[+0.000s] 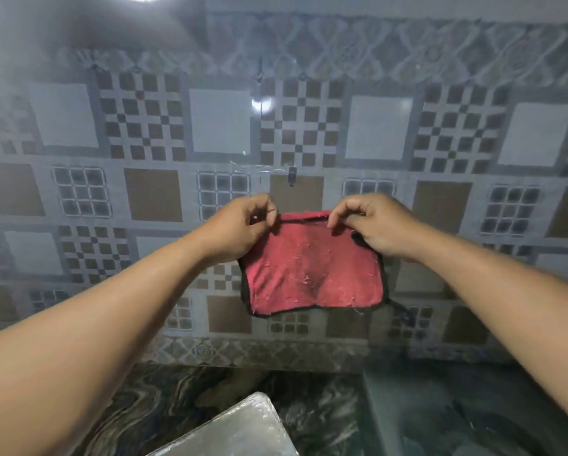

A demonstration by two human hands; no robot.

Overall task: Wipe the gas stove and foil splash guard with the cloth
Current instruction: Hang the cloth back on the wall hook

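Note:
A red cloth point(313, 273) with a dark hem hangs spread out in front of the tiled wall. My left hand point(239, 228) pinches its upper left corner and my right hand point(371, 223) pinches its upper right corner. The cloth's top edge is stretched between my fingers, just below a small hook point(291, 175) on the wall. A silvery foil-covered panel point(239, 429) shows at the bottom centre, lying on the counter. The gas stove is not in view.
The patterned tile wall point(154, 195) fills the view behind the cloth. A dark marbled counter point(164, 399) runs along the bottom. A dark recessed area point(440, 416) lies at the bottom right. Another hook point(259, 77) hangs higher on the wall.

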